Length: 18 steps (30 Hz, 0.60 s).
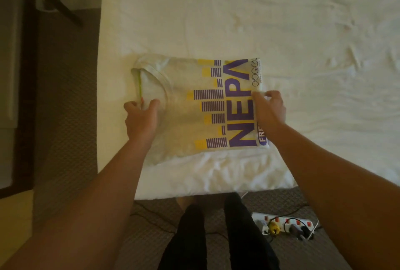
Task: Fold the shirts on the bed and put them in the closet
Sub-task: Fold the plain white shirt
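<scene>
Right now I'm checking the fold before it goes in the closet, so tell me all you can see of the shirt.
The shirt is a pale T-shirt of soft knit, printed with large purple letters and yellow-and-purple bars. It lies flat, folded into a rough rectangle, near the bed's corner, collar to the left. The left hand pinches the collar edge; the right hand grips the folded right edge.

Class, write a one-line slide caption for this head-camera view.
Both hands, left hand and right hand, grip opposite ends of a folded printed shirt lying on the white bed.

Head camera: looks steeply down, close over bed [281,20] edge.
</scene>
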Each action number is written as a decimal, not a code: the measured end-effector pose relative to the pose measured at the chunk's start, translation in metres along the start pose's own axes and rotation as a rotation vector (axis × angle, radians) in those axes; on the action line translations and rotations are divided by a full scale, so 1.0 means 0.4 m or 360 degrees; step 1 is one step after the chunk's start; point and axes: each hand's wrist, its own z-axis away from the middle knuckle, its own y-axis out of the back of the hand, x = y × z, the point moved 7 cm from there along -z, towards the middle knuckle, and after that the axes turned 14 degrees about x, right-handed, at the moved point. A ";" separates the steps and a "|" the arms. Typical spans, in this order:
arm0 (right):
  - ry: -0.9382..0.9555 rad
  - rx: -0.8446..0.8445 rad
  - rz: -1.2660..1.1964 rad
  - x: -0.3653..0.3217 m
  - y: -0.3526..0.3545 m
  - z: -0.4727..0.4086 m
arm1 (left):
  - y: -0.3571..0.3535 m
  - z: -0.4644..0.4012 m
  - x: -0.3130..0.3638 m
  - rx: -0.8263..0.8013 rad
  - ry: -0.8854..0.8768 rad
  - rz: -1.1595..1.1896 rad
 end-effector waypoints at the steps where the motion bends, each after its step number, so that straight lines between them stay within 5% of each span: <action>1: -0.0088 -0.0034 -0.0113 0.001 -0.003 -0.004 | -0.007 -0.004 -0.002 -0.0063 0.0076 0.0078; 7: 0.0014 -0.0362 -0.0161 -0.027 -0.020 0.009 | -0.039 0.004 0.008 -0.0566 0.0370 0.0401; 18: 0.0651 -0.0206 0.0157 -0.251 0.098 0.183 | 0.210 0.078 0.159 -0.0409 -0.0162 0.0466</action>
